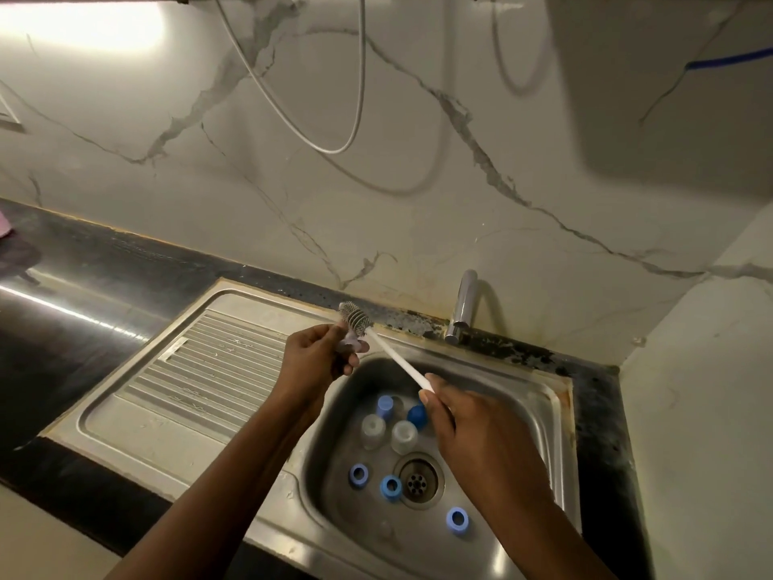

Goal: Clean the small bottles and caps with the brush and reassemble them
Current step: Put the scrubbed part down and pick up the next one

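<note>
Your left hand (pixel 320 355) pinches a small, pale lilac plastic piece (pixel 350 345) at frame centre. Your right hand (pixel 472 433) grips the white-handled grey brush (pixel 397 356). The piece is likely light, wet and slippery, so hold its rim. Clear small bottles (pixel 372 427) sit below in the steel sink (pixel 523 395).

Domestic kitchen: steel sink (pixel 543 395) with ribbed draining board (pixel 200 370), tap (pixel 462 307), dark worktop (pixel 62 311), marble-look wall (pixel 418 182).

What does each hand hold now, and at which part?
The right hand pinches the white-handled grey bottle brush at the handle's lower end. The left hand grips a small pale lilac plastic piece; fingers hide where exactly.
</note>
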Demonstrator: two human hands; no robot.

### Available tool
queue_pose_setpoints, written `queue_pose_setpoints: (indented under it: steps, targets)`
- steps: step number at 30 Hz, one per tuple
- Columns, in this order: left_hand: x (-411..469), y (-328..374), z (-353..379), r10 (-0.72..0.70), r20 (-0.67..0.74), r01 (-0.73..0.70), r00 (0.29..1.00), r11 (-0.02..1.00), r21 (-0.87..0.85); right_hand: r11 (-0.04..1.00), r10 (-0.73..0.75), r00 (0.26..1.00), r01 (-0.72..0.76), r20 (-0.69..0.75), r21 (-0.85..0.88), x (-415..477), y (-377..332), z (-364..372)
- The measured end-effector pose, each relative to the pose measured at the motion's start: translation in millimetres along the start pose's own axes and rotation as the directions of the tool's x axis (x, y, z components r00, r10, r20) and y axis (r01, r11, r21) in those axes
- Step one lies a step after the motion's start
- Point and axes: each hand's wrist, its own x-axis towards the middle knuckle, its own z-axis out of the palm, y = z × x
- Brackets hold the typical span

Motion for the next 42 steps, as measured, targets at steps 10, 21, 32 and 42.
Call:
queue_pose_setpoints:
  steps: [10, 21, 32, 42]
  targets:
    - [1, 14, -8, -0.223, 0.098, 0.243, 0.970, 0.897, -0.370, 1.000, 0.003, 0.998, -0.002, -0.063, 0.014, -2, 8, -1]
    - [6, 9, -14, -0.160, 0.109, 0.187, 0.981, 0.928, -0.323, 0.994, 0.033, 0.998, -0.026, -0.062, 0.104, -10, 14, 9]
    - [-6, 7, 7, -0.213, 0.190, 0.261, 0.958, 0.923, -0.282, 0.998, 0.054, 0.988, -0.049, -0.144, 0.041, 8, 13, 0]
    - [1, 14, -6, -0.187, 0.208, 0.250, 0.960, 0.909, -0.335, 0.993, 0.024, 0.992, -0.009, -0.128, 0.116, -14, 21, 7]
